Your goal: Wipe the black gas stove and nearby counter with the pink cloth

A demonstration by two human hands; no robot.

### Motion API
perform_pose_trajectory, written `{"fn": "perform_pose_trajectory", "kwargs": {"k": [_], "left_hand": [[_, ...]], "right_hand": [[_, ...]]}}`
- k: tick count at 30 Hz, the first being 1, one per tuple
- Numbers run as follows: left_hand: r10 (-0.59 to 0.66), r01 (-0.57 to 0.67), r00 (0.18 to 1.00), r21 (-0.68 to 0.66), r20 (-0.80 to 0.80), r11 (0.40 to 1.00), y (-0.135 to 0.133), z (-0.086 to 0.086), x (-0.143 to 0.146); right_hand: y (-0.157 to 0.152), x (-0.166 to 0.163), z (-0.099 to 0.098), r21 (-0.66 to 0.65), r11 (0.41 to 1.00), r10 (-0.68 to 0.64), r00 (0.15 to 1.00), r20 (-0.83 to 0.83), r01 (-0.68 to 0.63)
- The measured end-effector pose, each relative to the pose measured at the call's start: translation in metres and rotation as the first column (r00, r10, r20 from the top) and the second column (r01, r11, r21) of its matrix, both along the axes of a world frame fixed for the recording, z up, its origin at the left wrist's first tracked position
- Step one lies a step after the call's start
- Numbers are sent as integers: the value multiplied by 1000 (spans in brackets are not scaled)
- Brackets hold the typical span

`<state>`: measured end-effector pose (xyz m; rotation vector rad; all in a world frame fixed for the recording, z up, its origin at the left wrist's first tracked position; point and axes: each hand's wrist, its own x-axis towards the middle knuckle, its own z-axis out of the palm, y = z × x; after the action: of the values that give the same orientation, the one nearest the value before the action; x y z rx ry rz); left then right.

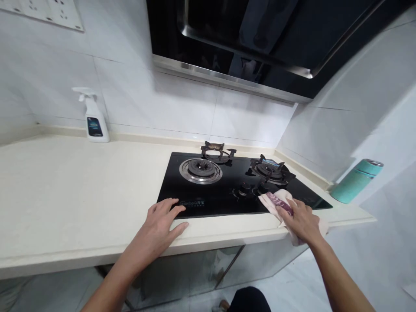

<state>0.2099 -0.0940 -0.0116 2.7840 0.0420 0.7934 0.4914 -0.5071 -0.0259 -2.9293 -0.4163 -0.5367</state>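
Note:
My right hand point(300, 220) is closed over a pink and white cloth point(277, 203), pressing it on the front right part of the black gas stove point(224, 199). Part of the cloth hangs past the counter's front edge. Just behind it are two black control knobs point(244, 188). My left hand point(162, 223) rests with fingers spread at the stove's front left corner, holding nothing. The left burner point(200, 170) is bare, and its pan support point(218, 152) stands behind it at the stove's back edge. On the right burner point(271, 171) the pan support is in place.
A white spray bottle point(95, 119) stands on the cream counter point(81, 186) against the back wall. To the right, a teal flask point(355, 181) stands near the counter's end. A black range hood point(227, 56) overhangs the stove. Cabinet doors point(195, 273) are below.

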Motion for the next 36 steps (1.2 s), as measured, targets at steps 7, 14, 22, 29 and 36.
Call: {"fn": "perform_pose_trajectory", "kwargs": {"k": [7,14,22,29,36], "left_hand": [[6,-10,999,-93,-42,996,-7,9,-6],[14,-20,999,-180,-32,983,-8,12,-6],[44,-57,998,-290,-52,955,-9,11,-10],[60,-80,996,-319,-73,944,-11,12,-11],[79,-80,997,-279,-13,957,-4,0,-3]], "right_hand": [[113,-86,7,-15,900,428,878,213,-435],[186,-144,29,275,489,842,530,98,-828],[239,-43,75,214,860,488,868,-88,-462],[262,-49,45,96,912,410,890,-201,-399],[281,-126,49,88,790,610,762,-219,-607]]}}
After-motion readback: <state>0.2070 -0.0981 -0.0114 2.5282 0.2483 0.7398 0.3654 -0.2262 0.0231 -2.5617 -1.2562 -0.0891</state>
